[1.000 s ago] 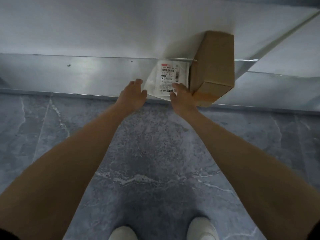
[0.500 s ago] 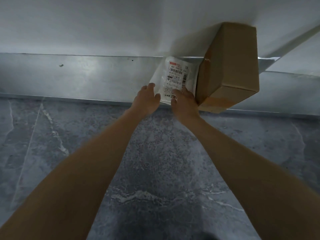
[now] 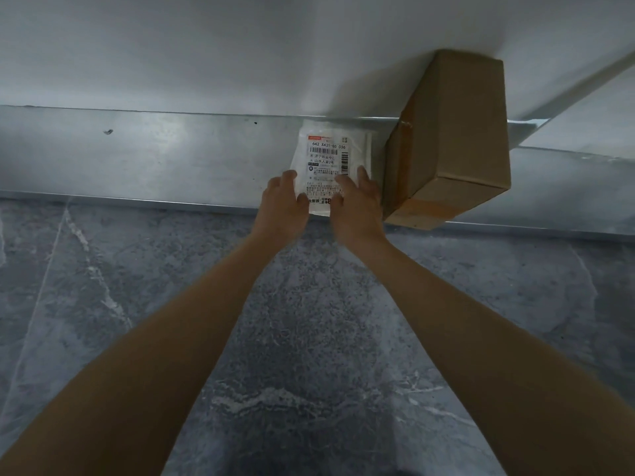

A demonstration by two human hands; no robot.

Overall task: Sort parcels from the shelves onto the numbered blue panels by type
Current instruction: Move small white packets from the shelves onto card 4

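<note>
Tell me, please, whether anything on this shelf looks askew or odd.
The cardboard box sits skewed to the shelf edge, one corner seeming to overhang it. The white parcel, held by the left hand and right hand, lies square.

Left hand [image 3: 281,205] and right hand [image 3: 358,208] hold white parcel [image 3: 329,155].

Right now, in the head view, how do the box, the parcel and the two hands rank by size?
1. Box, clearly the largest.
2. Parcel, though the hands partly cover it.
3. Left hand and right hand: they look alike, so I won't rank them.
</note>
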